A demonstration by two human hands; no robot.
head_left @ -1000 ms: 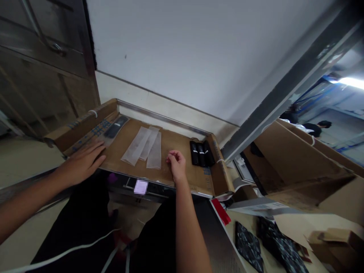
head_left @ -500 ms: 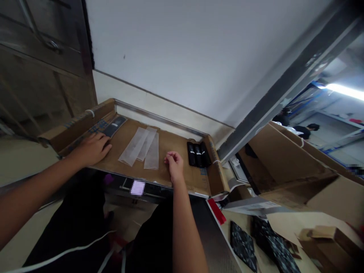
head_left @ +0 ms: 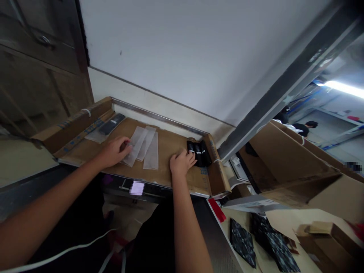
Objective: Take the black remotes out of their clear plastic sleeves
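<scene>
My left hand [head_left: 116, 152] is over the cardboard-lined tray [head_left: 167, 163], its thumb and forefinger apart at the left edge of several frosted plastic sleeves [head_left: 150, 151] that lie flat and overlap. My right hand [head_left: 182, 162] reaches to the right with its fingers spread, the tips at the nearest of three black rolled items [head_left: 199, 154]. Each black item has a small white label. Another dark item with a white label [head_left: 109, 125] lies in a clear sleeve at the tray's far left.
Raised cardboard walls [head_left: 217, 170] edge the tray on both sides, and a white wall panel [head_left: 165, 57] rises behind. To the right stand a large open carton [head_left: 287, 163] and dark patterned packets [head_left: 241, 242]. A white cable [head_left: 71, 248] crosses my lap. People work in the far background.
My left hand has moved right, away from the dark item at the left, to the sleeves. That item now shows bulging in its sleeve. My right hand has opened and shifted toward the black items.
</scene>
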